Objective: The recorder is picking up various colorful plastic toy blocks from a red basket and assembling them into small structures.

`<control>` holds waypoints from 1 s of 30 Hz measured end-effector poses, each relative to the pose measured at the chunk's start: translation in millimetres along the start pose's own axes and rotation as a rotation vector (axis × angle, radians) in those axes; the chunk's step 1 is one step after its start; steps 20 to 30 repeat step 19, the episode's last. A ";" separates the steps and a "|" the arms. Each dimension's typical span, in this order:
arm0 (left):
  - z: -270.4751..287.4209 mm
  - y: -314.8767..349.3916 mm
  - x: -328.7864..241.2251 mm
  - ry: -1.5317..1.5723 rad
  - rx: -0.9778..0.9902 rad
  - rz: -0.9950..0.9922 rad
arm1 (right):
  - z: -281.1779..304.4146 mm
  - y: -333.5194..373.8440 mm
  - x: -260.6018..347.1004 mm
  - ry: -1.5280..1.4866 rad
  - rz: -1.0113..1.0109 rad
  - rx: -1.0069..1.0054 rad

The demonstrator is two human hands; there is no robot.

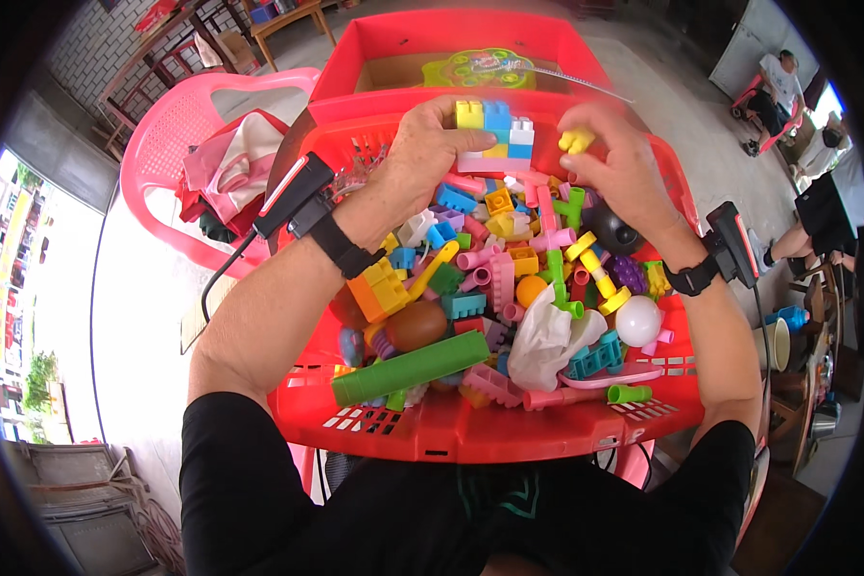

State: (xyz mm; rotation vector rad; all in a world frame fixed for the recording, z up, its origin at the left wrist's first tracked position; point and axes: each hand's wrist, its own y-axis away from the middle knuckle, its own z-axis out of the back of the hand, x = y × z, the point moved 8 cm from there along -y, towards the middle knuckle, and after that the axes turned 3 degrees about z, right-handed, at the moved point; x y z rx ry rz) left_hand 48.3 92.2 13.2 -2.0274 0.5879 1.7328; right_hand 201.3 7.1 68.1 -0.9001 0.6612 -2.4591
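My left hand [420,146] grips a small wall of toy building blocks [499,117] in yellow, blue and white on a pale pink base, held upright above the far side of a red basket [432,437]. To its right, my right hand [626,161] pinches a small yellow toy block [576,141] between thumb and fingers, apart from the wall. Beneath both hands, the basket is heaped with loose toys, among them a yellow dumbbell-shaped piece [597,276], a green half-tube [411,370], a white ball [638,321] and crumpled white plastic [540,346].
A red open box [350,62] with a yellow-green toy package [480,69] stands beyond the basket. A pink plastic chair [154,168] holding cloths [232,168] is at the left. People sit at the far right, near a cluttered table [816,374].
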 end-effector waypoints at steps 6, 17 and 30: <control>-15.4 2.0 4.0 0.087 0.092 -0.013 | 10.1 1.7 -24.3 -0.365 -0.262 -0.074; -29.4 9.7 3.5 0.042 0.182 -0.049 | 1.2 3.1 -23.9 -0.675 -0.276 -0.115; -29.9 11.2 3.3 0.038 0.180 -0.036 | 3.9 1.2 -24.4 -0.635 -0.220 -0.078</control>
